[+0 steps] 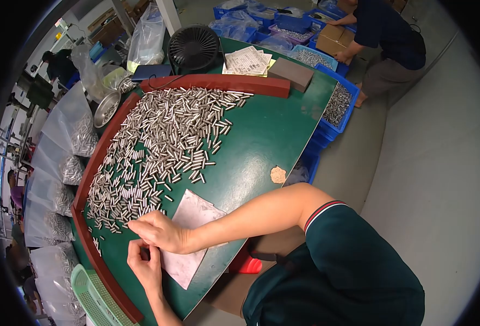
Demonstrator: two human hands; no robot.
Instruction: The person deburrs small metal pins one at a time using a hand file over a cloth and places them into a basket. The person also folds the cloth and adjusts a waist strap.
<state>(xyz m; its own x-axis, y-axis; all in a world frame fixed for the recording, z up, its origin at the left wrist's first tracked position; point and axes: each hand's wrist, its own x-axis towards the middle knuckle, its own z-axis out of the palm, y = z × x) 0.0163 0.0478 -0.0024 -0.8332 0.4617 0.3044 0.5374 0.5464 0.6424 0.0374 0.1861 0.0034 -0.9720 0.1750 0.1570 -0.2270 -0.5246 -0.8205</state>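
Note:
A wide spread of small metal pins (169,125) lies on the green table (251,136), thick at the back and thinner toward my hands. My right hand (161,231) is closed at the near edge of the pins, above a smudged white sheet (188,266). Just below it, my left hand (145,263) curls with thumb and fingers together, close against the right hand. Whatever either hand holds is hidden by the fingers.
Dark red strips (213,82) border the pins. A black fan (194,48), papers (248,60) and a grey-brown block (291,73) stand behind. Bags of pins (60,223) and a green basket (96,296) line the left. Another person (389,32) handles a cardboard box (333,41) by blue bins (338,103).

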